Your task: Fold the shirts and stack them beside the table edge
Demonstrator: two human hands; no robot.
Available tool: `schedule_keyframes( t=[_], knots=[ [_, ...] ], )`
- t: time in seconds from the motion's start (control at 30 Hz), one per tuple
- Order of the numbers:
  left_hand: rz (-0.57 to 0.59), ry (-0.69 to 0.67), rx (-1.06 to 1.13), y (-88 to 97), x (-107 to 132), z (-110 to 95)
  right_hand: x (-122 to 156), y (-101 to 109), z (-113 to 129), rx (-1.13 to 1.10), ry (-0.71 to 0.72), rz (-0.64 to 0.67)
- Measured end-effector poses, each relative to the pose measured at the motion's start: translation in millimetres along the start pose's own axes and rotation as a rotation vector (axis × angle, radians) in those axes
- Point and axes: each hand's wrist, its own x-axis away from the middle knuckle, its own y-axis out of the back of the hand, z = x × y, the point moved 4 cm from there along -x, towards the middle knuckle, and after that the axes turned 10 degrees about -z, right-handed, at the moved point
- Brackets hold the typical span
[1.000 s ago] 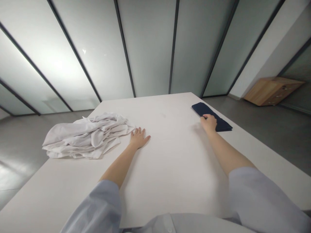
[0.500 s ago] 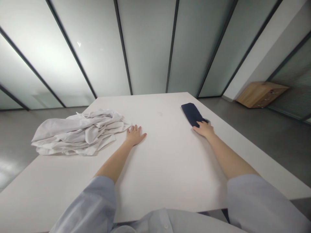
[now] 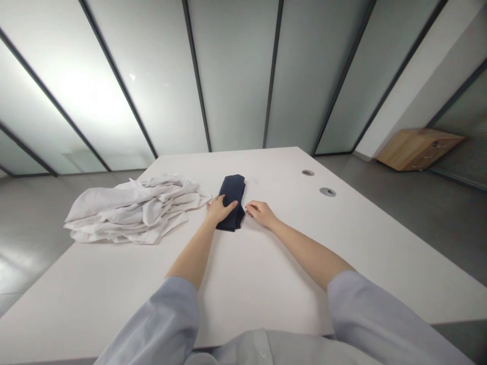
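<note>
A folded dark navy cloth [image 3: 232,195] lies on the white table [image 3: 266,263], near its middle. My left hand [image 3: 220,209] rests flat on the cloth's near left part, fingers stretched out. My right hand [image 3: 259,212] sits at the cloth's near right edge, fingers curled as if pinching it; the grip itself is hard to make out. A heap of crumpled white cloth [image 3: 131,208] lies just left of my left hand.
Two round cable holes [image 3: 327,191] sit in the table's right part. Frosted glass panels with dark frames stand behind the table. A wooden cabinet [image 3: 418,147] is on the grey floor at the far right.
My right hand has slid the navy cloth from the table's right side to the middle, uncovering the cable holes. My left hand now lies on the cloth instead of the bare table.
</note>
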Motion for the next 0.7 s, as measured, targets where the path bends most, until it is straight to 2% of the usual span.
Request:
schedule_keyframes(
  t=[0.1,0.2,0.3,0.57,0.7],
  knots=[
    [0.004,-0.096,-0.235,-2.1,17.9,-13.4,2.4,13.2,-2.3,-0.018,-0.030,-0.087],
    [0.048,-0.160,-0.294,-5.4,25.3,-23.6,-1.9,31.2,-9.5,-0.060,-0.134,-0.236],
    [0.093,-0.167,-0.297,-7.7,22.7,-22.4,-7.6,39.8,-15.9,-0.110,-0.229,-0.341],
    [0.123,-0.220,-0.303,-8.4,21.5,-18.2,-9.2,34.7,-16.9,-0.139,-0.274,-0.328],
    [0.140,-0.237,-0.195,-5.6,16.6,-18.9,-8.4,33.1,-17.9,-0.081,-0.215,-0.308]
  ],
)
